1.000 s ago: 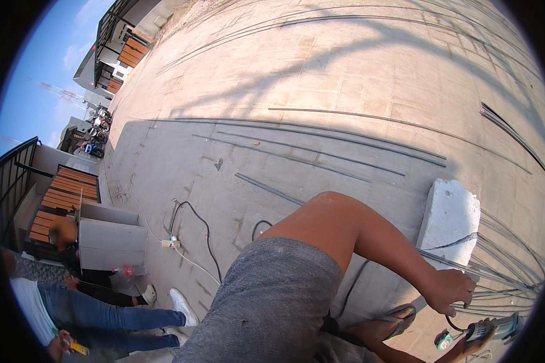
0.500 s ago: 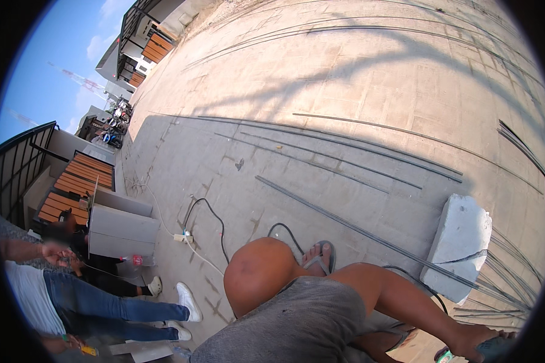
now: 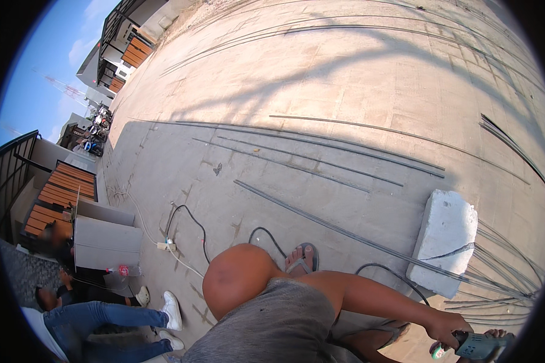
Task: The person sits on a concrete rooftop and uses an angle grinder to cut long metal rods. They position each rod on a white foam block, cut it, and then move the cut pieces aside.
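Note:
My left arm stretches across my bent knee, and my left hand [image 3: 444, 327] is closed round the front part of a teal angle grinder [image 3: 479, 345]. A small disc with green on it [image 3: 437, 349] shows just below that hand. Fingers of my right hand [image 3: 496, 333] curl over the grinder's body at the lower right rim; the rest of that hand is hidden. Beyond the grinder, long thin metal rods [image 3: 345, 233] rest across a cracked pale concrete block [image 3: 443, 233]. Where the disc's edge lies against any rod cannot be made out.
More rods [image 3: 321, 142] lie on the paved ground [image 3: 297, 199]. A black cable [image 3: 194, 218] runs to a white socket strip [image 3: 166, 246]. At the left are another person's jeans legs [image 3: 112, 316], a seated person, a cardboard box [image 3: 108, 243] and a plastic bottle [image 3: 125, 270].
The view has shifted, so the ground and rods appear farther left. More of the grinder and my right fingers now show. At the left, the standing person's hands have left the view.

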The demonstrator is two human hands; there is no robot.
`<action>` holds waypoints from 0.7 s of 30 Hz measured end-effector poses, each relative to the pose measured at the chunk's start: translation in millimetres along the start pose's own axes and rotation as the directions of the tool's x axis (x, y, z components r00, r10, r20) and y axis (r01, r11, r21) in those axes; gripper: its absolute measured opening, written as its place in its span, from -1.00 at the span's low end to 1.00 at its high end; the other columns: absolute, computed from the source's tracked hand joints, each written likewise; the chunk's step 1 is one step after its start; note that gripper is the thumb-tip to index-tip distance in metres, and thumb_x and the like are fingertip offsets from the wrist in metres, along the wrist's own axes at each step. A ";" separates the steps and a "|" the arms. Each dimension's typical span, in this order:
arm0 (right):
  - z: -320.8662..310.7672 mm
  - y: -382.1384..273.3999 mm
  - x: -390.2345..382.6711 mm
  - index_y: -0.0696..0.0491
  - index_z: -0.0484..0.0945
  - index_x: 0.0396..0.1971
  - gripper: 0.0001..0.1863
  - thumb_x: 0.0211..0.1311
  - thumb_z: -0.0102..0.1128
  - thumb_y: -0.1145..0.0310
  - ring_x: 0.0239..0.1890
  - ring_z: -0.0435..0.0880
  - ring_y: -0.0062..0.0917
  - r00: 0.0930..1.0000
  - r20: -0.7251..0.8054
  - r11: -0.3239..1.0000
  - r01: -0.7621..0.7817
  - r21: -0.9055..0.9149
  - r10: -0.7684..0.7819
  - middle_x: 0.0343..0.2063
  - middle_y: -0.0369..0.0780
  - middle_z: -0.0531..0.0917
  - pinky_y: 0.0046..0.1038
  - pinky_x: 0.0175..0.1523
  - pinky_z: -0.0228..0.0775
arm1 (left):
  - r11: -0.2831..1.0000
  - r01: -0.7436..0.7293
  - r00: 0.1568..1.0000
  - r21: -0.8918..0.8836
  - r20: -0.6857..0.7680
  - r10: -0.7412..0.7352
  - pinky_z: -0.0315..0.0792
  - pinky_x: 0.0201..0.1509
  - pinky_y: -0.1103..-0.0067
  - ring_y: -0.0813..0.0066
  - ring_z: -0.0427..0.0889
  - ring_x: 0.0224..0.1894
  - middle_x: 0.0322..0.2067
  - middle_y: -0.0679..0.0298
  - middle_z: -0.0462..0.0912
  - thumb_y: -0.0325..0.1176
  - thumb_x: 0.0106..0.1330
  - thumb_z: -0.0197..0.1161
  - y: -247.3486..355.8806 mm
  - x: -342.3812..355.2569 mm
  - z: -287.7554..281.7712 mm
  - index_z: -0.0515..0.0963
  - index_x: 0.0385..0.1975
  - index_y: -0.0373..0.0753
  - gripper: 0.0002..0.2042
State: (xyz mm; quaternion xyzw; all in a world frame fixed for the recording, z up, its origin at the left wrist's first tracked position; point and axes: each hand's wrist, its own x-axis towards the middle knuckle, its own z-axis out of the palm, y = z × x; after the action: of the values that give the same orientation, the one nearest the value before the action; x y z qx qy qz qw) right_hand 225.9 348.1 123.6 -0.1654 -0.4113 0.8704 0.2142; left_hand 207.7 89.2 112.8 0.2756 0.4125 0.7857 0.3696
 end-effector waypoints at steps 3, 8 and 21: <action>0.2 -3.5 -4.2 0.17 0.21 0.51 -0.37 0.56 0.07 0.26 0.47 0.35 -0.08 1.000 -0.028 1.000 -0.007 0.027 0.008 0.48 0.06 0.29 -0.14 0.58 0.23 | 0.994 0.076 0.997 0.081 -0.013 -0.075 0.64 -0.36 0.54 0.44 0.77 -0.44 -0.29 0.07 0.75 -0.33 0.40 0.28 -20.6 5.8 -9.7 0.45 0.19 -0.44 -0.56; -11.8 -6.4 -8.8 0.20 0.21 0.41 -0.37 0.47 0.21 0.30 0.26 0.60 -0.33 0.936 0.301 0.961 -0.234 0.151 0.181 0.25 -0.10 0.53 -0.26 0.37 0.56 | 0.988 0.136 0.991 0.076 -0.003 -0.136 0.61 -0.29 0.52 0.47 0.71 -0.40 -0.28 0.18 0.71 -0.22 0.45 0.27 -11.0 3.5 -2.1 0.46 0.29 -0.37 -0.50; 33.4 14.1 -34.4 0.17 0.35 0.12 -0.50 0.29 0.33 0.32 -0.11 0.64 -0.43 0.991 -0.092 0.990 -0.083 0.117 0.094 -0.12 -0.18 0.57 -0.30 0.11 0.64 | 0.902 0.227 0.969 0.368 -0.175 -0.172 0.56 -0.12 0.34 0.27 0.73 -0.29 -0.22 0.09 0.77 -0.11 0.51 0.27 -18.8 -6.4 2.3 0.49 0.28 -0.24 -0.53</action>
State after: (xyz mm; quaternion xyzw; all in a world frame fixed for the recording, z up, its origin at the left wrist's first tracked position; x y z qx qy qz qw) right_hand 236.3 301.1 136.7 -0.2133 -0.3426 0.8919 0.2041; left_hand 219.7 92.3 97.1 0.2438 0.6095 0.6644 0.3573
